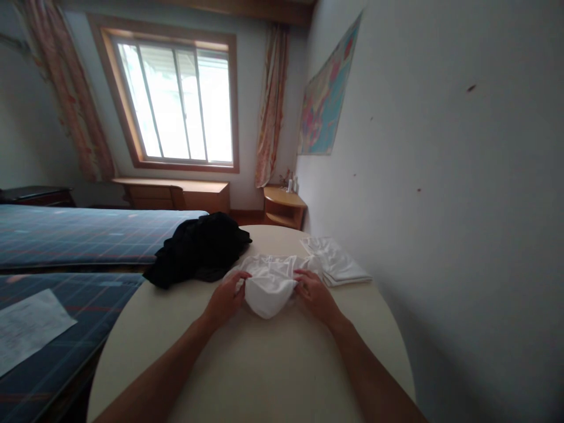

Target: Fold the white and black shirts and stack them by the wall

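A thin white cloth (269,288) lies bunched on the round cream table (264,370), its near part hanging in a rounded fold between my hands. My left hand (227,296) pinches its left edge, and my right hand (314,294) grips the right edge with fingers closed. Just beyond my right hand rests a folded white cloth (346,267), partly touching the bunched one. A heap of black fabric (202,247) sits at the table's back left, beyond my left hand.
Beds with blue plaid covers (97,235) stand to the left, one with a paper sheet (33,326) on it. A wall (462,235) runs close along the right. Behind the table are a small wooden corner shelf (284,197) and a desk (202,187) under the window.
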Demonstrator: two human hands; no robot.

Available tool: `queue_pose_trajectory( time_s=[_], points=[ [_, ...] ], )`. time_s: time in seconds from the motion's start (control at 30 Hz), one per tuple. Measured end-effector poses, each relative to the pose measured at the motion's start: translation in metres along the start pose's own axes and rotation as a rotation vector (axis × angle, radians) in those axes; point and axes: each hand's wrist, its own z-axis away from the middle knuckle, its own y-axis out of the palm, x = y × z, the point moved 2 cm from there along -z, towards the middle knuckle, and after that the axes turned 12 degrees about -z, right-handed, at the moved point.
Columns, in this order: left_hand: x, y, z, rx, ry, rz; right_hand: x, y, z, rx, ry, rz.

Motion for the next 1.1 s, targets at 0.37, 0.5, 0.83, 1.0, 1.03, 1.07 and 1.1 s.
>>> queue_pose_trajectory(
  time_s=[0.37,0.5,0.83,1.0,1.03,1.07,1.1],
  points=[
    [0.008,0.005,-0.003,-0.098,-0.333,0.229,-0.002,-0.027,0.001,-0.377,0.206,-0.063],
    [0.013,0.010,0.000,0.008,-0.170,0.167,0.003,-0.021,0.007,0.107,0.160,-0.189],
    [-0.009,0.011,0.003,0.121,0.306,-0.265,0.008,-0.022,0.017,0.423,0.148,-0.274],
    [0.013,-0.008,-0.006,-0.094,-0.178,-0.246,-0.004,-0.031,0.011,0.244,0.196,-0.221],
    [0.019,-0.012,-0.006,-0.109,-0.249,-0.237,-0.007,-0.033,0.009,0.193,0.194,-0.220],
    [0.023,-0.015,-0.007,-0.114,-0.300,-0.227,-0.010,-0.036,0.007,0.137,0.194,-0.227],
    [0.027,-0.018,-0.007,-0.114,-0.336,-0.218,-0.014,-0.038,0.006,0.069,0.195,-0.238]
  ],
)
